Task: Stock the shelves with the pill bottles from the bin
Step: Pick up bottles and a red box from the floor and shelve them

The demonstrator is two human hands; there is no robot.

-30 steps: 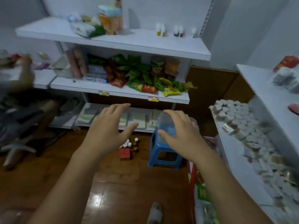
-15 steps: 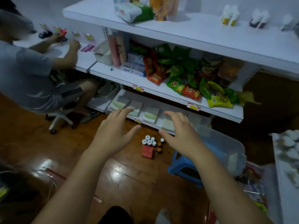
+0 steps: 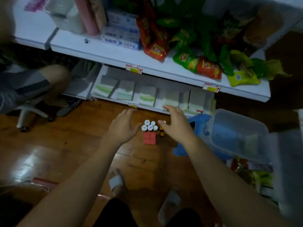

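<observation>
Several white-capped pill bottles [image 3: 150, 126] stand clustered on the wooden floor, with small red boxes [image 3: 149, 138] just in front of them and a few amber bottles [image 3: 161, 131] to their right. My left hand [image 3: 123, 126] hovers just left of the cluster, fingers spread and holding nothing. My right hand [image 3: 176, 124] hovers just right of it, fingers straight, empty, partly covering the amber bottles. A clear plastic bin [image 3: 237, 133] sits on a blue stool [image 3: 199, 122] to the right. The white shelves [image 3: 114, 54] rise behind.
Snack bags [image 3: 188, 59] and tissue packs [image 3: 121, 35] fill the middle shelf; flat green-white boxes [image 3: 126, 92] line the bottom shelf. A seated person's leg [image 3: 49, 76] and white chair base [image 3: 27, 113] are at the left. My slippered feet [image 3: 117, 182] stand below.
The camera has tilted down and moved closer to the floor. Both hands have dropped toward the bottle cluster and now flank it closely.
</observation>
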